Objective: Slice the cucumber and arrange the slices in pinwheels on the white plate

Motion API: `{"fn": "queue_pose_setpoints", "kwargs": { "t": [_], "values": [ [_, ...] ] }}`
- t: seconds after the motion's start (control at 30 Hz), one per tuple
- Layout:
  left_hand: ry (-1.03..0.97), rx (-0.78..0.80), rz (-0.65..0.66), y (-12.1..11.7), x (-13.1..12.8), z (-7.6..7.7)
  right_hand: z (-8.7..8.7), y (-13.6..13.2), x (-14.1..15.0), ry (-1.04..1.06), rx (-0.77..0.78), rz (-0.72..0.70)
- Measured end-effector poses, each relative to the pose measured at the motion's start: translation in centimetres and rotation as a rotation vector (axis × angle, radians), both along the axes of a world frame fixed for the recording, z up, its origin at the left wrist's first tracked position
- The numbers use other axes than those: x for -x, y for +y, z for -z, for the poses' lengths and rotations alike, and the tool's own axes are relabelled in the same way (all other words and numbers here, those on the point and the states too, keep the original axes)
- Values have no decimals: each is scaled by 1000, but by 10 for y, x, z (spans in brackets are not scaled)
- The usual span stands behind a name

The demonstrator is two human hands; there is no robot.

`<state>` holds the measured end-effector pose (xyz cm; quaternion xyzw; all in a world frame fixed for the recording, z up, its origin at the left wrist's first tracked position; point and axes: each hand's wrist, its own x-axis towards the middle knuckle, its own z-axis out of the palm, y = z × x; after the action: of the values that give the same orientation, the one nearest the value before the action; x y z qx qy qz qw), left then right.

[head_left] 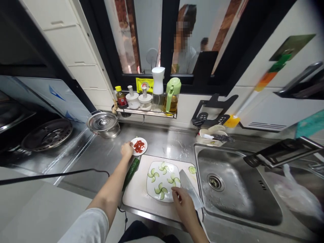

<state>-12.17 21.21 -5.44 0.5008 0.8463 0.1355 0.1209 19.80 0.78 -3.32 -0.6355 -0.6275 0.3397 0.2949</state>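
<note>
The left hand [127, 149] is at the small plate [145, 145], far left; the right hand [184, 204] is at the near right corner of the large plate [162, 175]. Whether fingers are clamped cannot be told.

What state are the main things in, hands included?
Small plate: holding chopped red pieces
Left hand: at the small plate's rim
Square plate: bearing four green pinwheels
Right hand: at the square plate's corner
Knife: lying flat
Cucumber: unpeeled
Pot: lidded
Green-lidded jug: part full
</note>
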Motion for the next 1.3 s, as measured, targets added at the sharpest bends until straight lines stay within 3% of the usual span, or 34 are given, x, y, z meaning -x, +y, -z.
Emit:
{"fn": "queue_pose_setpoints", "kwargs": {
  "t": [0.2, 0.43, 0.7, 0.87, 1.1, 1.3],
  "values": [
    [92, 80, 137, 9, 19, 7, 11, -2, -11, 7, 24, 45],
    [119, 114, 197, 25, 19, 15, 14, -1, -5, -5, 44, 42],
    [107, 153, 278, 49, 15, 13, 14, 2, -6, -8, 63, 59],
    [78, 183, 245, 54, 11, 13, 13, 3, -7, -13, 79, 65],
    [-24, 173, 100, 54, 5, 12, 11, 7, -3, -38, 66, 49],
    [-181, 45, 97, 28, 2, 0, 10, 11, -4, -45, 28, 46]
  ]
}}
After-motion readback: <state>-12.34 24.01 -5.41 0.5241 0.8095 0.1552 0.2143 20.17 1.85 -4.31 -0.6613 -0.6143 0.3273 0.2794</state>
